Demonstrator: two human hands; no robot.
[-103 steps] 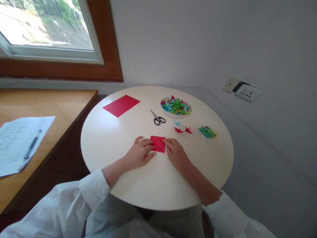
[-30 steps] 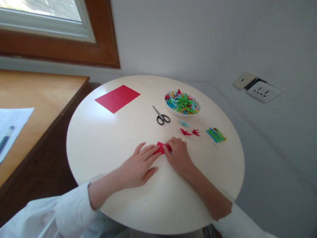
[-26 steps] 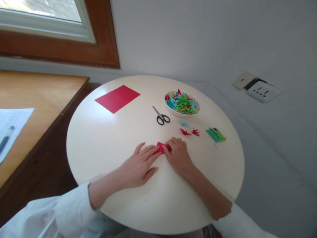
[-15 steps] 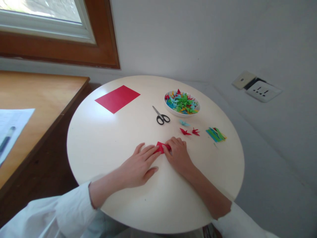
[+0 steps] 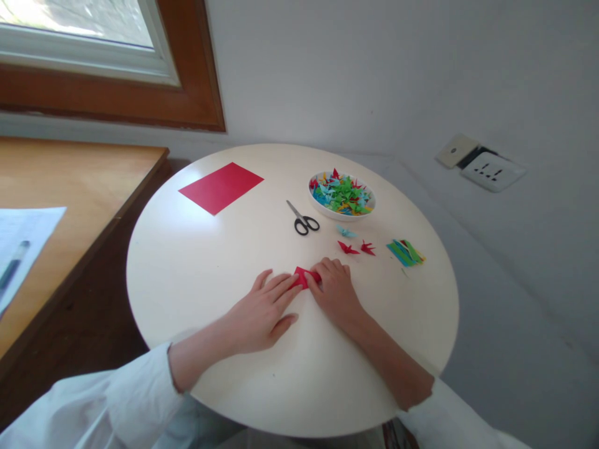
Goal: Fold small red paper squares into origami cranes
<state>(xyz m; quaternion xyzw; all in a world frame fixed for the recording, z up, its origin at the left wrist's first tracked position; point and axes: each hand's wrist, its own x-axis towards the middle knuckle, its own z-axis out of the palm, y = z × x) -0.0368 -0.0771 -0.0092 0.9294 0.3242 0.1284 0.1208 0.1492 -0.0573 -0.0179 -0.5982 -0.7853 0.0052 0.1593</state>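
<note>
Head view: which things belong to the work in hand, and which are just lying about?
In hand:
small red paper, under the fingers of the left hand and right hand

Lying about, untouched (some may be supplies):
larger red sheet
scissors
white bowl of paper cranes
loose light-blue crane
two loose red cranes
multicoloured paper strips
pen on white paper

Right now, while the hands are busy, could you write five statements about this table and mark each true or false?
1. The left hand and right hand both touch the small red paper. True.
2. Black-handled scissors lie left of the white bowl. True.
3. The bowl holds only red pieces. False: green, blue and yellow ones show too.
4. Two red folded figures lie outside the bowl. True.
5. The left hand rests on the large red sheet. False: the large red sheet lies apart from it, farther off.
</note>
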